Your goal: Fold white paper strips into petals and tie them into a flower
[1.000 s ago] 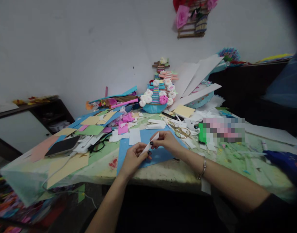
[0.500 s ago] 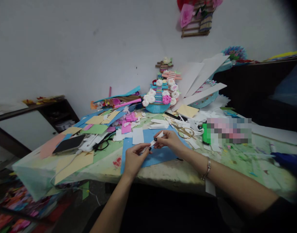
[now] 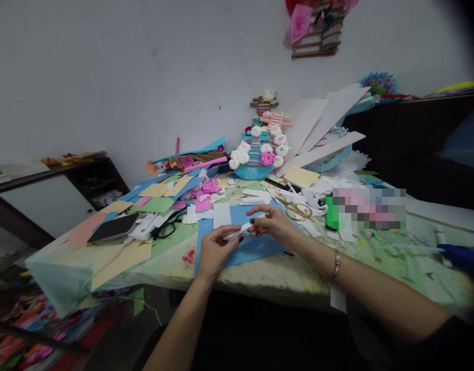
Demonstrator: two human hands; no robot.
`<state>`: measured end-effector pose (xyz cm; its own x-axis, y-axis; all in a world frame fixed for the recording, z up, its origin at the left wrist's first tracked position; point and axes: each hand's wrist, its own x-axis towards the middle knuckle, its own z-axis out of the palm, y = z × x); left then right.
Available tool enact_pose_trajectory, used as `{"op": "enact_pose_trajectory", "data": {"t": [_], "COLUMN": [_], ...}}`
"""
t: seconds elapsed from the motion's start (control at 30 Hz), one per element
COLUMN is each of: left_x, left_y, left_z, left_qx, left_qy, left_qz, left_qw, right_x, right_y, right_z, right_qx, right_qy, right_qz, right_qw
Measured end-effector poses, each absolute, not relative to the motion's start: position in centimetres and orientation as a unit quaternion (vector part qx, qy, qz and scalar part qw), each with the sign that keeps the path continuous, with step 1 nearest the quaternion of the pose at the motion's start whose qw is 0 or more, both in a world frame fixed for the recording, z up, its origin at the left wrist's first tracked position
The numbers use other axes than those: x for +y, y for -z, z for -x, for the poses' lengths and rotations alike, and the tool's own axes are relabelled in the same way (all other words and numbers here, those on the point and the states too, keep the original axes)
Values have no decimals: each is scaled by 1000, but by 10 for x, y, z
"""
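So the left hand (image 3: 214, 252) and right hand (image 3: 278, 229) both had a skinny white paper strip (image 3: 245, 226) pinched between them, just above the blue sheet (image 3: 265, 251), gold scissors (image 3: 299, 211) around two o'clock.

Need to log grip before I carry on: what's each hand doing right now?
Left hand: closed on the white strip.
Right hand: fingers at the strip's other end; firm grip or light touch, can't tell.
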<state>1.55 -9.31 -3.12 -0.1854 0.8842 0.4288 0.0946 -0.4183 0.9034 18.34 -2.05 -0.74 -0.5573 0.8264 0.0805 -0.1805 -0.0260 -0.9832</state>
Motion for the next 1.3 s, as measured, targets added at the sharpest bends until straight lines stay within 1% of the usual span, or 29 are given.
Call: {"op": "enact_pose_trajectory", "data": {"t": [0.17,0.37,0.5,0.63,0.93,1.07,1.17,1.3], "left_x": [-94,-98,-100,-98,-95,-94,-94,-94], "left_y": [31,30,29,32,38,35,34,33], "left_z": [-17,-17,-18,-17,-16,-16,-16,-17], "left_qx": [420,442,461,488,523,520,519,520], "left_qy": [-645,-624,-623,-628,-628,-624,-620,-612], "left_qz": [-585,-632,-623,-596,-552,-552,-554,-556], "left_qw": [256,127,108,110,166,187,200,216], "right_x": [-20,-19,-19,-18,-15,-13,-11,-6], "right_y": [6,5,5,5,6,4,3,5], "right_z": [-184,-184,-184,-184,-188,-190,-193,-196], "right_qx": [-550,-529,-526,-530,-579,-649,-716,-728], "right_qy": [-690,-710,-716,-715,-682,-623,-568,-540], "right_qz": [289,296,294,294,294,273,237,246], "right_qw": [371,359,353,348,335,341,328,342]}}
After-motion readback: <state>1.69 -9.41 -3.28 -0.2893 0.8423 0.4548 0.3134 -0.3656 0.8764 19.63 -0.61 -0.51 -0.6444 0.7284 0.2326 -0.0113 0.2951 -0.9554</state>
